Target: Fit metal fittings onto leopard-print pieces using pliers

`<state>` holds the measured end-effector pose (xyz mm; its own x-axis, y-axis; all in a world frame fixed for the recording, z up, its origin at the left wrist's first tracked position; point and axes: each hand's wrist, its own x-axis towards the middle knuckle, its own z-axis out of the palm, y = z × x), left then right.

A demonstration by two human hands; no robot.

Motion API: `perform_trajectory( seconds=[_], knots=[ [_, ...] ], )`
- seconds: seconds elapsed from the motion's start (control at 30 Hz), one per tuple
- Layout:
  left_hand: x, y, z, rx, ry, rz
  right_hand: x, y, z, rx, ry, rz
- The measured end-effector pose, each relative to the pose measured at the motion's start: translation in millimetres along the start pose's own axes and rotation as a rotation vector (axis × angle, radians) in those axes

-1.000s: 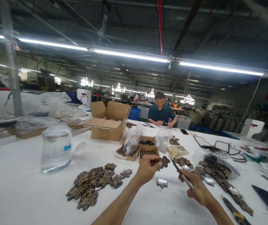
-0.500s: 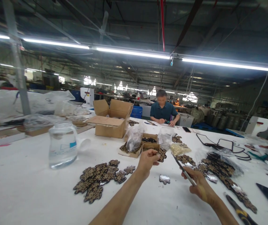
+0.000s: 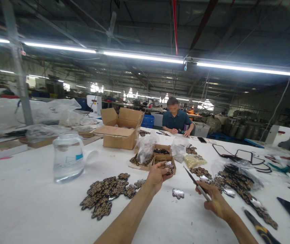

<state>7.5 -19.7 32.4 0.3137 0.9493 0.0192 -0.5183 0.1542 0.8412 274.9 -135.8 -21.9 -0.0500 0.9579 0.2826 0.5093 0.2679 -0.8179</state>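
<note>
My left hand (image 3: pixel 158 177) is closed on a small leopard-print patch (image 3: pixel 169 168) with a wavy dark edge, held above the table in front of the small boxes. A shiny silver area shows on the patch. In my right hand (image 3: pixel 214 200) is a slim, pointed metal tool (image 3: pixel 197 183), its tip angled up and left toward the patch but apart from it. Between my hands a silver-faced patch (image 3: pixel 178 193) lies on the white table. Left of my left forearm is a heap of leopard-print patches (image 3: pixel 104 193); another pile (image 3: pixel 236 183) spreads beyond my right hand.
A clear water jug (image 3: pixel 68 159) stands at the left, with an open cardboard box (image 3: pixel 119 137) behind it. Small boxes (image 3: pixel 163 157) hold dark parts, near a bag of yellowish pieces (image 3: pixel 195 161). Pliers (image 3: pixel 259 226) lie front right. A co-worker (image 3: pixel 176 118) sits opposite.
My left hand has moved slightly left and turned the patch, so silver now shows on it. The metal tool has shifted slightly left in my right hand.
</note>
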Motion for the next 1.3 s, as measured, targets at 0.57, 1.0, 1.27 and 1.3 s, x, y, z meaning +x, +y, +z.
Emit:
perform_trajectory(
  seconds=[0.57, 1.0, 1.27, 1.3],
  knots=[
    [-8, 1, 10.8, -0.067, -0.034, -0.049, 4, 24, 4, -0.01, -0.003, 0.022],
    [-16, -1, 21.0, -0.015, -0.009, -0.055, 3, 22, 8, 0.001, 0.02, 0.077],
    [-14, -8, 20.2, 0.11, 0.006, 0.026, 3, 11, 6, -0.003, -0.009, 0.062],
    [-14, -9, 20.8, 0.116, 0.003, 0.03, 3, 10, 6, -0.005, -0.012, 0.06]
  ],
)
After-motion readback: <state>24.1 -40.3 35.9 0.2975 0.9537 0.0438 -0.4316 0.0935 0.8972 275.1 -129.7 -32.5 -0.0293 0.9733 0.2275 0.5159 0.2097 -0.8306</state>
